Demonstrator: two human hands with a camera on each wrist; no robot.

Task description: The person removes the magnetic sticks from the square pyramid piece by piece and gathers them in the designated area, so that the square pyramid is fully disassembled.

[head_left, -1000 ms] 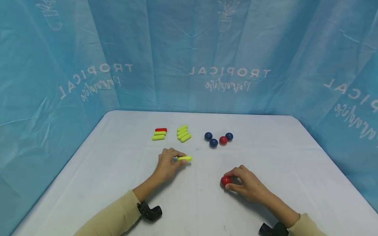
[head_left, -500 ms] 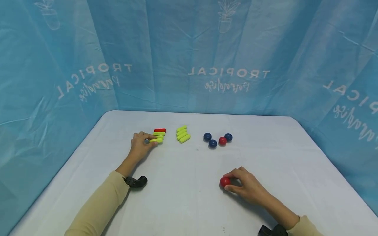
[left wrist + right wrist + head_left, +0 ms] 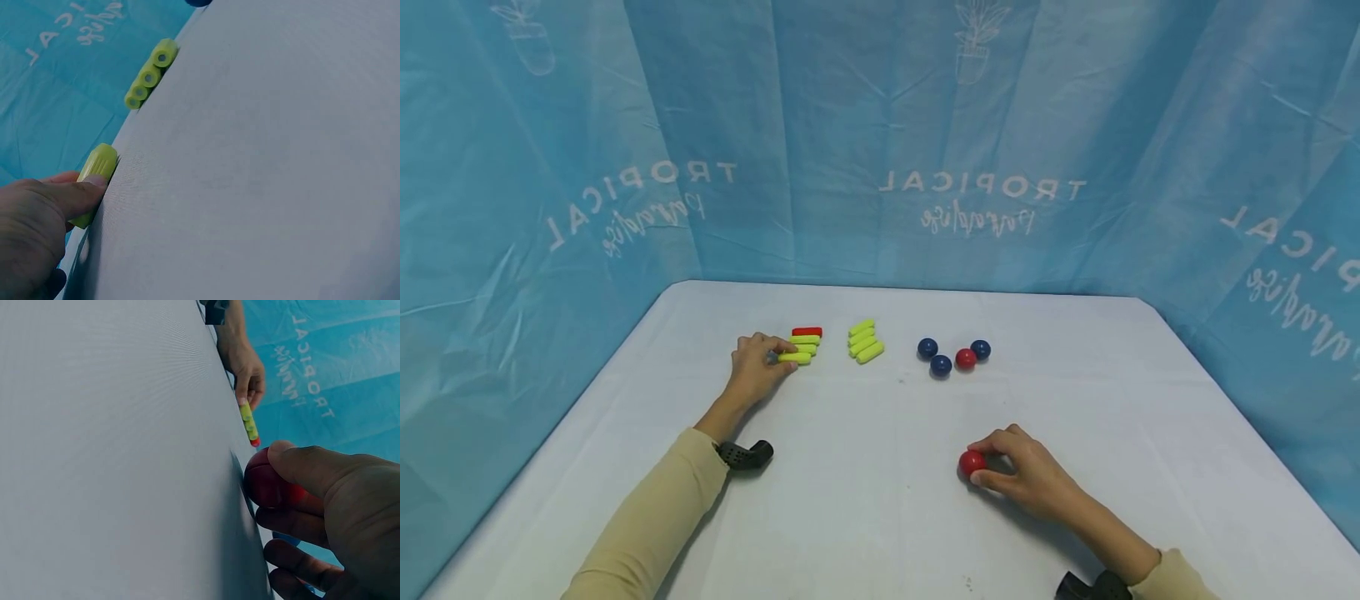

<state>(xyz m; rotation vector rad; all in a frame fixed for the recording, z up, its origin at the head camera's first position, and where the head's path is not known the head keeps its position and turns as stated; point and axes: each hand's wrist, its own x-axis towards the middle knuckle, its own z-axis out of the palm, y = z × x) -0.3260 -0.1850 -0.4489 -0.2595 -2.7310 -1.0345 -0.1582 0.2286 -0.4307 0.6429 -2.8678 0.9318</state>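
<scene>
My left hand (image 3: 754, 365) pinches a short yellow marker-like stick (image 3: 100, 161) between thumb and fingers. It lies at the near side of a row with two more yellow sticks (image 3: 807, 340) and a red stick (image 3: 807, 332) at the far end. Right of that row is a second group of several yellow sticks (image 3: 866, 342), side by side. My right hand (image 3: 1033, 475) grips a red ball (image 3: 972, 463) by thumb and fingertips, low over the white table; the right wrist view shows the ball (image 3: 272, 478) partly covered by the thumb.
Three dark blue balls (image 3: 940, 366) and another red ball (image 3: 966, 359) sit loosely grouped at the back, right of the sticks. The white table (image 3: 880, 517) ends at a rounded back edge, with a blue printed curtain (image 3: 850, 125) behind and on both sides.
My left hand has carried the yellow stick left and back to the near side of the row, then stayed there, its grip shifting slightly. The right hand keeps the red ball in place.
</scene>
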